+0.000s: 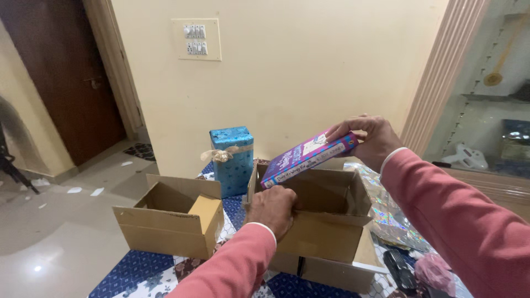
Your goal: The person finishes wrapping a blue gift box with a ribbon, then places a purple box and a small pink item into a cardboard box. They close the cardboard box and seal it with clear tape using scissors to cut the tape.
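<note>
The right hand pinches the upper end of a purple-and-blue book, tilted over the open cardboard box (its inside is mostly hidden by flaps). The left hand curls over the box's near wall, fingertips out of sight. A 2nd open box stands left, nothing visible inside; a blue wrapped parcel stands behind.
</note>
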